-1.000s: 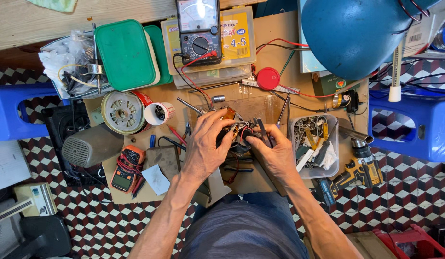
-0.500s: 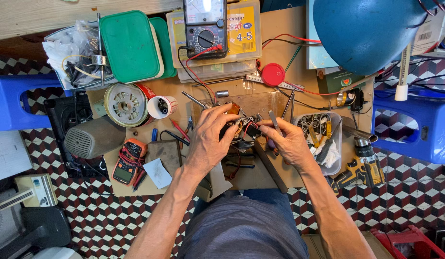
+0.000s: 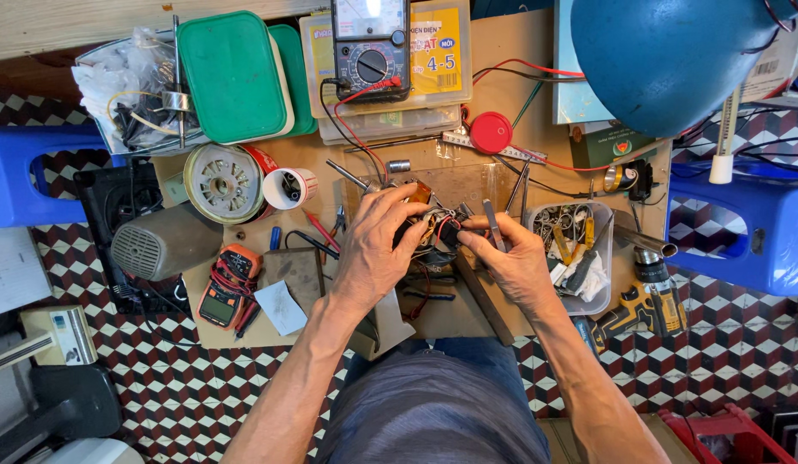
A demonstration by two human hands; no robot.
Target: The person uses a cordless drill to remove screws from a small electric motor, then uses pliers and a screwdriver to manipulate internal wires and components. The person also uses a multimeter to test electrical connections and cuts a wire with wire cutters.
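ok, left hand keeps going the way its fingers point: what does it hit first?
The left hand points up and right, already on the small wired part. Past that, probably the clear plastic sheet; depth is unclear.

On the worktop (image 3: 519,90), a multimeter (image 3: 369,43) sits far centre, a green box (image 3: 234,76) to its left. A red cap (image 3: 491,132) lies right of centre. An orange meter (image 3: 227,284) lies near left, a grey tray (image 3: 573,253) of parts right. A blue lamp (image 3: 674,56) hangs far right.
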